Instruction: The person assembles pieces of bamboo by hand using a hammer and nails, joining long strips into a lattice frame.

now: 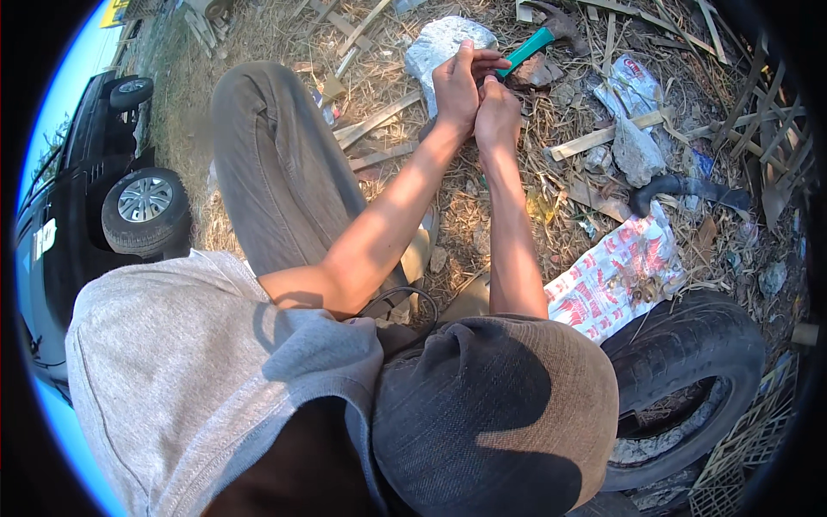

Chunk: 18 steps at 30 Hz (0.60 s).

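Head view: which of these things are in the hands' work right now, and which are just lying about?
In hand:
left hand and right hand, fingers pinched together
grey stone under them
teal-handled hammer beside the fingertips

Lying about:
old tyre
red-and-white printed bag
wood strips
dark curved blade

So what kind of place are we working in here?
Most likely an outdoor yard or roadside work spot: bare ground strewn with dry straw and wood scraps, an old tyre lying flat, and a dark parked vehicle alongside.

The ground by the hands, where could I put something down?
Barest patch: straw between the forearms and the grey trouser leg. Crowded by the grey stone, wood strips and printed wrapper.
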### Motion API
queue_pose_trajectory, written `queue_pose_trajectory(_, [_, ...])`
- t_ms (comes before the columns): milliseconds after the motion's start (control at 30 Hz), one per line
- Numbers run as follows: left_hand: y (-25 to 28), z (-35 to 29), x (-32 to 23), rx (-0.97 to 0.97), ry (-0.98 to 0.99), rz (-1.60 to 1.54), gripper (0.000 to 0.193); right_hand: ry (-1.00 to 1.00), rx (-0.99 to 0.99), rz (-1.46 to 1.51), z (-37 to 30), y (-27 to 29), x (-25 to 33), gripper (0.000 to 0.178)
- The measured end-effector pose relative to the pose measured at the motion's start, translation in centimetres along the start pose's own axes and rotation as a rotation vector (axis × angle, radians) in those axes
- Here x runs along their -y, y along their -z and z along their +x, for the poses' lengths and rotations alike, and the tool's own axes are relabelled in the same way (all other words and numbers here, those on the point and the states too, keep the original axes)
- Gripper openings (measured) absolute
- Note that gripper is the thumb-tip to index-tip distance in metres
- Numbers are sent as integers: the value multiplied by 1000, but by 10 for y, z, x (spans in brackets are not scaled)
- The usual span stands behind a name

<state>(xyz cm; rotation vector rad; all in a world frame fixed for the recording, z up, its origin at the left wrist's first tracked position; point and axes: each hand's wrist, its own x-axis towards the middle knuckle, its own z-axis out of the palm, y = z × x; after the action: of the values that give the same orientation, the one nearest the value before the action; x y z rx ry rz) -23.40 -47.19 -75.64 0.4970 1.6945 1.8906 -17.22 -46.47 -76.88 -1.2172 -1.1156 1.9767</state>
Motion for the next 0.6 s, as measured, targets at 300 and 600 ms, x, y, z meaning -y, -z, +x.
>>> queue_pose_trajectory(300, [0,0,3,8,-15,22,53,16,-8,30,0,0,2,40])
queue_pose_trajectory(600, [7,-2,7,48,-10,29,54,-39,56,39,0,3,-5,37])
